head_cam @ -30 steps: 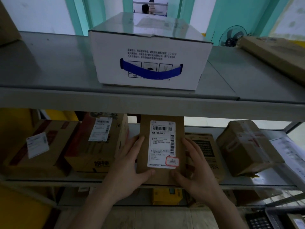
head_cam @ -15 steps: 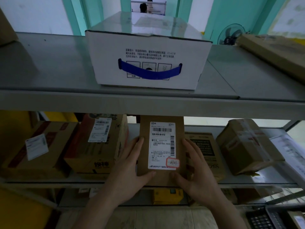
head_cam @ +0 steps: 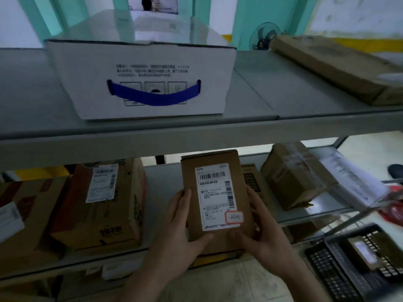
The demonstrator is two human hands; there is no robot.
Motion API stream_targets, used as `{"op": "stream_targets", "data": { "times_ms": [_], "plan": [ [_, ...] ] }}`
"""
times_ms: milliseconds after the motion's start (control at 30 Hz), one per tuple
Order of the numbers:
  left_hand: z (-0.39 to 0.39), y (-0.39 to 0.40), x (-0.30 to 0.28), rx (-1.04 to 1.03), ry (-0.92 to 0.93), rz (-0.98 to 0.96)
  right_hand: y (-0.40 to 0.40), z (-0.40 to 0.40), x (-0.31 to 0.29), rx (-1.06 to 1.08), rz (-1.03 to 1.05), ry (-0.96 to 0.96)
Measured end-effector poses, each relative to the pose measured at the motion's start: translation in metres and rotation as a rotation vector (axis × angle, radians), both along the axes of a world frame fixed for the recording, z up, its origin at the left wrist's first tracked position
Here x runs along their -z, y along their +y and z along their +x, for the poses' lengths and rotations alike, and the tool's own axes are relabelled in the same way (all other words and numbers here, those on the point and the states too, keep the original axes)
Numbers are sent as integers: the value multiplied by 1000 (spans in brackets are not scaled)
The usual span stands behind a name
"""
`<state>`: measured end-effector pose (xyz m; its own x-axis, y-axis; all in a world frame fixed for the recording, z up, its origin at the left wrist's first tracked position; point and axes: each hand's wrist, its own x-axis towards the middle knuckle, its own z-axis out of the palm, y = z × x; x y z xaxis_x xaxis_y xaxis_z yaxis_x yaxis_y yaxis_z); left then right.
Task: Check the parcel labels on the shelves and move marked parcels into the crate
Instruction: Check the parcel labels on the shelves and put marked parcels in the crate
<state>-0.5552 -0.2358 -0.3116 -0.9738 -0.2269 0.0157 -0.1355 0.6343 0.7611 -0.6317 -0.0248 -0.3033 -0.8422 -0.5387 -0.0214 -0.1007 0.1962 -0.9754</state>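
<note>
A person held a small brown parcel (head_cam: 218, 199) upright in front of the middle shelf (head_cam: 165, 214), the left hand (head_cam: 178, 227) gripping its left edge and the right hand (head_cam: 261, 232) its right edge, both thumbs pressed on the lower front. The parcel's white label (head_cam: 216, 192) faced the camera, with a red-bordered sticker (head_cam: 234, 216) bearing handwriting at its lower right corner. Other labelled cardboard boxes (head_cam: 102, 203) stood on the shelf to either side. A black crate (head_cam: 340, 269), holding another box, sat at lower right. A white carton (head_cam: 141, 77) with a blue handle rested on the shelf above.
</note>
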Motion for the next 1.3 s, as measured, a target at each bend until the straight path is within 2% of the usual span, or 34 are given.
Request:
{"op": "stream_targets", "data": {
  "times_ms": [233, 433, 567, 667, 800, 967, 1133, 1300],
  "plan": [
    [-31, 68, 7, 168, -25, 269, 84, 24, -4, 241, 0, -181],
    [-89, 132, -10, 163, -16, 543, 174, 39, -17, 491, 18, -186],
    [-125, 183, -16, 192, -67, 502, 235, 43, -17, 591, 29, -133],
    [-143, 241, -13, 297, -127, 511, 293, 45, -14, 701, -13, -126],
    [-161, 322, -8, 370, -218, 600, 368, 43, -10, 945, -71, -72],
    [-173, 423, 3, 390, -232, 673, 446, 40, 1, 1174, -90, -10],
    [-187, 497, 19, 376, -270, 734, 494, 42, 29, 1329, -24, -63],
    [-212, 559, 40, 471, -261, 632, 534, 26, 50, 1417, -3, -70]
  ]
}}
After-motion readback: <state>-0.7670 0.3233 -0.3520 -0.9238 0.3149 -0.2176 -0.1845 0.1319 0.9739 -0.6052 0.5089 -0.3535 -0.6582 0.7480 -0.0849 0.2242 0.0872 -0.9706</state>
